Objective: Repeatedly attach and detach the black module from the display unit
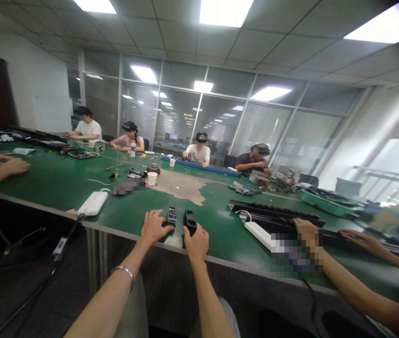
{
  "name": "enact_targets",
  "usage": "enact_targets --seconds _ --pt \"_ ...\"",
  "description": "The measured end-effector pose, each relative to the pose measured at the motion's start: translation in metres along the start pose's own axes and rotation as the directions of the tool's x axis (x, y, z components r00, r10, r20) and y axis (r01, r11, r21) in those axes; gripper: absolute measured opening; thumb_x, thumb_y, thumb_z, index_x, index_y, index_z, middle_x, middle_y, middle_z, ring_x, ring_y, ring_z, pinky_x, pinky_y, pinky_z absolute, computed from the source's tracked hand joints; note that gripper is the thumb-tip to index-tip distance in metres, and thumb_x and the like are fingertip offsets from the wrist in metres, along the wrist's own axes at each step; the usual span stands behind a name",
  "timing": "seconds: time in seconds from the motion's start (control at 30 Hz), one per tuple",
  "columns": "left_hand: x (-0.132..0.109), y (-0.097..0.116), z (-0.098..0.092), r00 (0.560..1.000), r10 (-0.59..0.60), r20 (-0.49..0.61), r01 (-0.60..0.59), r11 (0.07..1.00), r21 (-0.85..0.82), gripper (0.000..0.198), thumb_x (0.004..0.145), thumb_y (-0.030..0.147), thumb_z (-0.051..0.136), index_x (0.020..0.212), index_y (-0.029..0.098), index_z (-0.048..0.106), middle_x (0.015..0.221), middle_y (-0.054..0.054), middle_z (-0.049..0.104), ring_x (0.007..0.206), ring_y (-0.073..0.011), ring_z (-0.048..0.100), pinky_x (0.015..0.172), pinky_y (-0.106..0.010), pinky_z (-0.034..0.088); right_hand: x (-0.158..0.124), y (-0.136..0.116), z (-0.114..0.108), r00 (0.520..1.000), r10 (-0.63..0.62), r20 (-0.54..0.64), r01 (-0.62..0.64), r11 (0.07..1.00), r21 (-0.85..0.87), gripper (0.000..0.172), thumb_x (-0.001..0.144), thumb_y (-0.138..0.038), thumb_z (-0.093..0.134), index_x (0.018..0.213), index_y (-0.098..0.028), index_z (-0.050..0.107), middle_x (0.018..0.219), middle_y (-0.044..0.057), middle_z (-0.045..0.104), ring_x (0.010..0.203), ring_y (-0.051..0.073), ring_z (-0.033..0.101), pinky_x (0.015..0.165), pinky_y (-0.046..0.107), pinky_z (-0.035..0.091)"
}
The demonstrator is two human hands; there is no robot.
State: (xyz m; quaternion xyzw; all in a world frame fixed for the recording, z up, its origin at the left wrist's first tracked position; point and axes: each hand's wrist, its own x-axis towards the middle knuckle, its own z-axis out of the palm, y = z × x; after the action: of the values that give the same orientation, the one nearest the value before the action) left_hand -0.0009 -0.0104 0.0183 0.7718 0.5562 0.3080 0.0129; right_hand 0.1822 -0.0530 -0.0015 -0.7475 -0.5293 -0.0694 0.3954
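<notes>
My left hand (154, 226) rests at the near edge of the green table, its thumb and fingers closed against a small electronic module (172, 217) with silver and blue parts. To the right, my right hand (196, 243) grips a black oblong casing (190, 221), fingers along its sides. The casing's upper face has small details that I cannot make out. A narrow gap of tabletop separates the module from the casing. A pale patch (174, 241) on the table lies between my hands.
White power strips (94, 203) lie on both sides. Beyond my hands are a paper cup (152, 178) and a worn brown patch (174, 185). Black metal rails (277, 213) and a co-worker's hand (307, 232) are at right; another person's hands (12, 165) are at left. Several people sit opposite.
</notes>
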Motion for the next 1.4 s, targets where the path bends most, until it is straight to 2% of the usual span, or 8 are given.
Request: enact_targets --seconds 0.17,0.4,0.57,0.8,0.93,1.03,1.23,1.4 --pt "0.001 -0.003 0.002 0.999 -0.044 -0.016 0.044 0.999 -0.011 0.056 0.07 0.06 0.07 0.114 0.025 0.067 0.142 -0.009 0.047 0.13 -0.0311 0.038 0.11 -0.049 0.025 0.013 -0.019 -0.005 0.998 0.053 0.017 -0.055 0.986 0.156 0.052 0.084 -0.055 0.051 0.116 -0.016 0.061 0.098 0.014 0.069 0.093 0.025 0.063 0.079 0.031 0.043" --pt "0.0 -0.003 0.002 0.996 -0.084 0.014 0.084 0.996 -0.007 0.043 0.072 0.064 0.065 0.093 0.028 0.074 0.141 -0.006 0.048 0.13 -0.0318 0.036 0.111 -0.052 0.021 0.021 -0.073 -0.007 0.996 0.036 0.078 -0.049 0.983 0.176 0.046 0.082 -0.055 0.054 0.108 -0.018 0.064 0.094 0.014 0.07 0.092 0.026 0.065 0.077 0.03 0.044" --pt "-0.001 -0.003 0.002 0.996 -0.092 0.01 0.092 0.996 -0.014 0.033 0.076 0.055 0.063 0.092 0.028 0.073 0.138 -0.006 0.05 0.13 -0.0309 0.035 0.112 -0.052 0.02 0.018 -0.091 -0.004 0.989 0.062 0.136 -0.076 0.992 0.099 0.048 0.082 -0.056 0.053 0.111 -0.019 0.062 0.093 0.014 0.07 0.09 0.027 0.065 0.075 0.032 0.045" --pt "-0.002 -0.002 0.002 0.995 -0.088 -0.047 0.087 0.996 -0.035 0.03 0.077 0.044 0.064 0.099 0.023 0.062 0.134 -0.009 0.051 0.126 -0.0299 0.039 0.109 -0.051 0.024 0.021 -0.102 -0.006 0.979 0.053 0.198 -0.047 0.998 -0.037 0.047 0.082 -0.058 0.052 0.106 -0.018 0.059 0.09 0.015 0.069 0.087 0.028 0.066 0.073 0.035 0.046" --pt "-0.004 0.002 -0.001 0.991 -0.102 -0.085 0.099 0.995 -0.033 0.025 0.086 0.041 0.053 0.101 0.022 0.055 0.129 -0.01 0.053 0.123 -0.0279 0.044 0.108 -0.049 0.025 0.016 -0.103 -0.007 0.98 0.008 0.197 0.01 0.996 -0.093 0.047 0.082 -0.055 0.054 0.107 -0.016 0.057 0.09 0.016 0.068 0.088 0.029 0.066 0.075 0.037 0.046" --pt "-0.004 0.005 -0.002 0.989 -0.121 -0.089 0.12 0.992 -0.025 0.023 0.089 0.036 0.047 0.106 0.021 0.052 0.135 -0.011 0.049 0.125 -0.0276 0.042 0.108 -0.049 0.025 0.011 -0.101 -0.007 0.973 0.008 0.23 0.019 0.993 -0.114 0.047 0.081 -0.054 0.056 0.109 -0.016 0.056 0.09 0.015 0.068 0.089 0.029 0.066 0.076 0.037 0.045" --pt "-0.002 0.002 0.006 0.989 -0.124 -0.083 0.123 0.992 -0.011 0.05 0.084 0.038 0.053 0.129 0.019 0.043 0.143 -0.014 0.041 0.13 -0.0295 0.039 0.11 -0.048 0.024 0.013 -0.094 -0.004 0.976 -0.02 0.215 0.037 0.996 -0.075 0.063 0.08 -0.06 0.054 0.123 -0.013 0.05 0.096 0.017 0.068 0.095 0.03 0.064 0.078 0.037 0.044" --pt "0.0 -0.002 0.011 0.991 -0.096 -0.094 0.096 0.995 0.001 0.053 0.084 0.041 0.052 0.131 0.019 0.044 0.142 -0.013 0.043 0.129 -0.0294 0.04 0.109 -0.047 0.026 0.016 -0.097 -0.001 0.976 -0.01 0.219 0.027 0.997 -0.073 0.045 0.082 -0.055 0.053 0.104 -0.017 0.058 0.091 0.014 0.069 0.088 0.027 0.066 0.076 0.035 0.044"
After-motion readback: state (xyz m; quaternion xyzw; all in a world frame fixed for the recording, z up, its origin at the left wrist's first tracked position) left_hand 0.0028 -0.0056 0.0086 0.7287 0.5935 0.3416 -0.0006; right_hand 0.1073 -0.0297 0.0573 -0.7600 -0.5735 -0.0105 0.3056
